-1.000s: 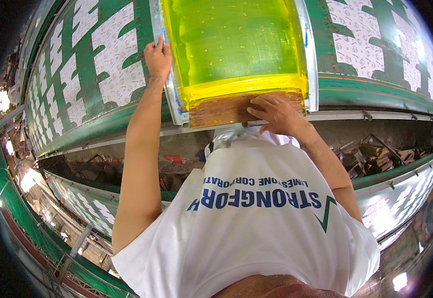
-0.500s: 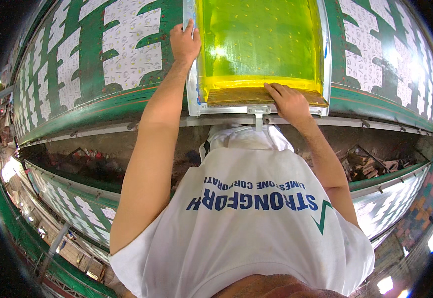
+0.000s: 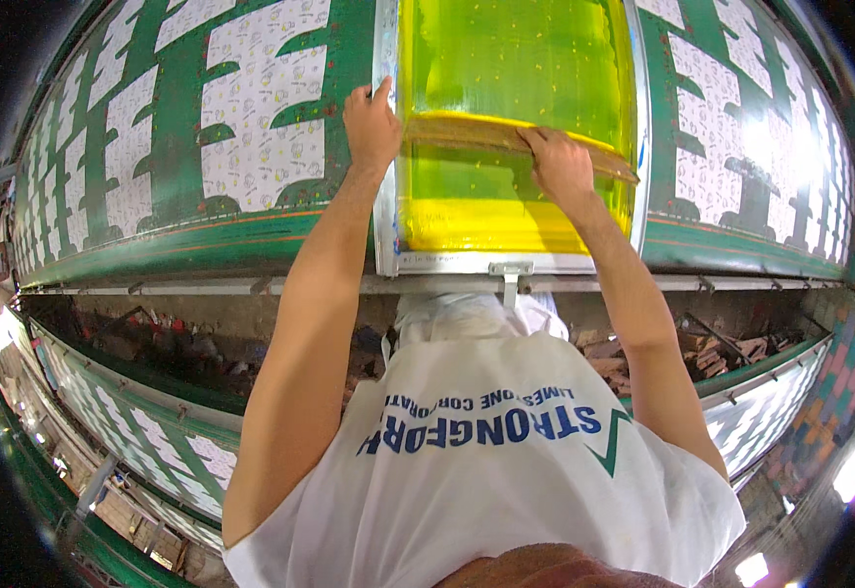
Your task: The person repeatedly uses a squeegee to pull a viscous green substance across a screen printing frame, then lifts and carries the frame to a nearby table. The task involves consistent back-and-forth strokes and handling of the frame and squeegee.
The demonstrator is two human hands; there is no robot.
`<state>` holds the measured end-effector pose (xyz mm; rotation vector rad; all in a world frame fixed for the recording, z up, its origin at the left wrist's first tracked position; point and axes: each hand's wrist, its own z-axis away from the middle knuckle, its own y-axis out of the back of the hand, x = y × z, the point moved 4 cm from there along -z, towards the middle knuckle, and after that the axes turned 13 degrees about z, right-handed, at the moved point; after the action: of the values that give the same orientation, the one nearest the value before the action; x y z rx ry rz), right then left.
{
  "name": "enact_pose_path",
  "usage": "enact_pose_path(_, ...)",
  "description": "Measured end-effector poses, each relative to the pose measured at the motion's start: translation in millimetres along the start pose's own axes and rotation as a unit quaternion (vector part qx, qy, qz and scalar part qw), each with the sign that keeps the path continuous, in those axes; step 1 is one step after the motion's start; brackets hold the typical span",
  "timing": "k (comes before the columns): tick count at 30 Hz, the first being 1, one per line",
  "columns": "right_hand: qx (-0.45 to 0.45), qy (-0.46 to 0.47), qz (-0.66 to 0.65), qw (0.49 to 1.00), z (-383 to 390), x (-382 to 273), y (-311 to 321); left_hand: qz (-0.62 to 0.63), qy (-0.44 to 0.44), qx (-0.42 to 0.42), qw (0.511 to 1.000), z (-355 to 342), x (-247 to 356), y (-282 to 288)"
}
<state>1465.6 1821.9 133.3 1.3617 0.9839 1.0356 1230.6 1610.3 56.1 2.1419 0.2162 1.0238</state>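
Note:
A screen printing frame (image 3: pixel 386 220) with pale metal rails lies in front of me on the long green table. Its mesh (image 3: pixel 516 64) looks yellow-green, and a thick band of yellow ink (image 3: pixel 477 225) spreads along the near end. My left hand (image 3: pixel 373 127) grips the left rail, the index finger stretched along it. Across the mesh lies a wooden squeegee (image 3: pixel 462 131), slightly tilted, its right end nearer me. The fingers of my right hand (image 3: pixel 561 165) are closed over its right half; yellow ink shows along its far edge.
White printed fabric pieces (image 3: pixel 261 108) lie on the green table (image 3: pixel 177 127) both sides of the frame. A metal rail (image 3: pixel 300 285) runs along the near edge, with a bracket (image 3: pixel 511 272) at the frame. Another table (image 3: pixel 143 421) with pieces stands behind me.
My right hand has pushed the squeegee away from me, from the near end to mid-mesh, leaving the near ink band exposed. My left hand stays on the left rail.

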Motion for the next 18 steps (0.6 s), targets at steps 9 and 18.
enact_pose_path(9, -0.005, 0.032, 0.057, 0.998, -214.0, 88.0, -7.4, -0.067, -0.006, -0.038, 0.997, -1.0, 10.9, 4.0)
enact_pose_path(18, -0.037, 0.071, -0.020, 0.997, -349.9, 151.5, -4.6, -0.096, 0.011, -0.054, 0.994, -0.1, 13.3, 2.9)
